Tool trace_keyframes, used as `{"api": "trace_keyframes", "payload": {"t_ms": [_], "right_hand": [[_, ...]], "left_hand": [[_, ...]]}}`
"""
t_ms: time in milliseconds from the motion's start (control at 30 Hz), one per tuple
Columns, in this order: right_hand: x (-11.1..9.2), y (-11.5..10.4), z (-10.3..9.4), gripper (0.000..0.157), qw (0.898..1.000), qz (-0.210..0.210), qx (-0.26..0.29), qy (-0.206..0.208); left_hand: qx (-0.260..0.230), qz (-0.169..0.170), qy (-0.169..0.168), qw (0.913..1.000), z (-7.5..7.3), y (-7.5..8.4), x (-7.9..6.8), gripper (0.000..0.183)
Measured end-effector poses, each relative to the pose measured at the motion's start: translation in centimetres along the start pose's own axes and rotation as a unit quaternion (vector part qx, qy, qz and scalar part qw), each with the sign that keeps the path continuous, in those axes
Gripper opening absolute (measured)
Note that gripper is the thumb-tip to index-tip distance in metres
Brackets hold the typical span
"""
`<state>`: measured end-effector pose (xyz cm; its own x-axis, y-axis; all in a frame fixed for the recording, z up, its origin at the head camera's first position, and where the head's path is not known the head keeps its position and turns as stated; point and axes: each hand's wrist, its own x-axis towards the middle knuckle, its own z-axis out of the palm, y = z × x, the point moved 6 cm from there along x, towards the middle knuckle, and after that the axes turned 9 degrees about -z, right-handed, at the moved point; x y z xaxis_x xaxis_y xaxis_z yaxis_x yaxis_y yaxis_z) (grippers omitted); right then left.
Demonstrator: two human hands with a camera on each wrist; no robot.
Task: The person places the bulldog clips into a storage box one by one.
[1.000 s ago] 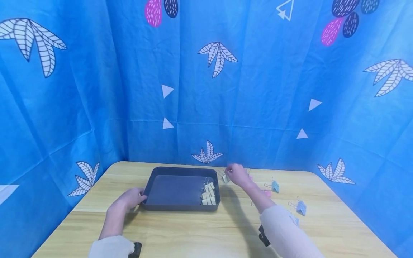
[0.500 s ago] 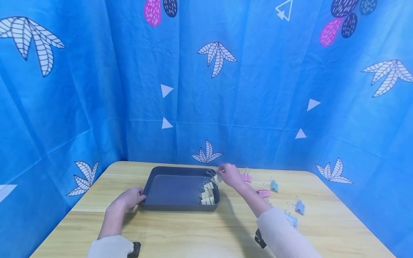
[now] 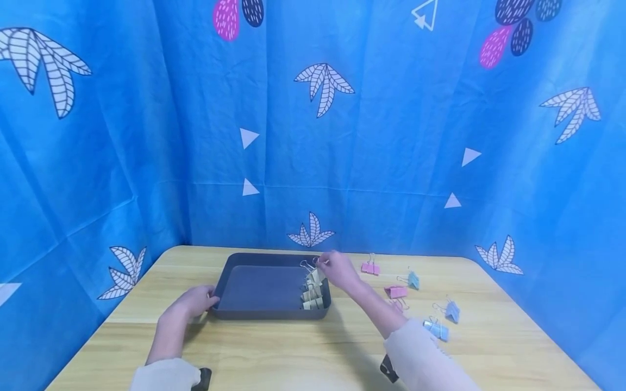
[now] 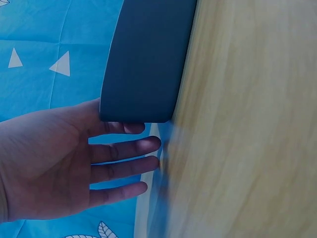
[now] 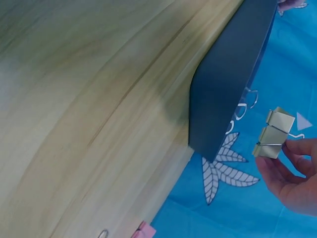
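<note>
A dark grey baking tray [image 3: 264, 314] stands on the table. My left hand [image 3: 195, 301] holds its left side, thumb at the rim; in the left wrist view the other fingers [image 4: 124, 170] stretch out straight below the tray's end. Over the tray's back right corner my right hand [image 3: 339, 269] pinches a pale yellow binder clip [image 5: 276, 131]. Beneath it, more pale yellow binder clips [image 3: 313, 304] lie along the tray's right end. The tray wall hides most of them in the right wrist view, with wire handles [image 5: 240, 111] showing above the rim.
Right of the tray lie pink binder clips [image 3: 370, 269], a teal binder clip [image 3: 413, 280] and light blue binder clips [image 3: 437, 329]. The pale wooden table [image 3: 293, 353] ends at a blue patterned curtain [image 3: 323, 163] behind and at both sides.
My right hand has moved left with the pale yellow binder clip, from beside the tray to over its right end. The left hand keeps its place on the tray.
</note>
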<state>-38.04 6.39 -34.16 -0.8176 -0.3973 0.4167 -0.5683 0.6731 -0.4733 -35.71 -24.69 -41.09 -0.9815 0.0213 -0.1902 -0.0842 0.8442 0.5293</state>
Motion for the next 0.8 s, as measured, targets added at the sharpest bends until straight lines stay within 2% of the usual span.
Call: {"api": "trace_keyframes", "payload": {"t_ms": [133, 467, 800], "right_hand": [[0.2, -1.0, 0.5, 0.016, 1.000, -0.001, 0.012, -0.001], [0.5, -2.7, 2.2, 0.010, 0.999, -0.029, 0.016, -0.001], [0.3, -3.3, 3.8, 0.010, 0.999, -0.033, 0.026, -0.007]], "left_hand": [[0.000, -0.001, -0.003, 1.0000, 0.0, -0.2, 0.1, 0.018], [0.019, 0.033, 0.004, 0.9993, -0.1, 0.1, 0.1, 0.013], [0.006, 0.019, -0.008, 0.9998, -0.2, 0.0, 0.1, 0.022]]}}
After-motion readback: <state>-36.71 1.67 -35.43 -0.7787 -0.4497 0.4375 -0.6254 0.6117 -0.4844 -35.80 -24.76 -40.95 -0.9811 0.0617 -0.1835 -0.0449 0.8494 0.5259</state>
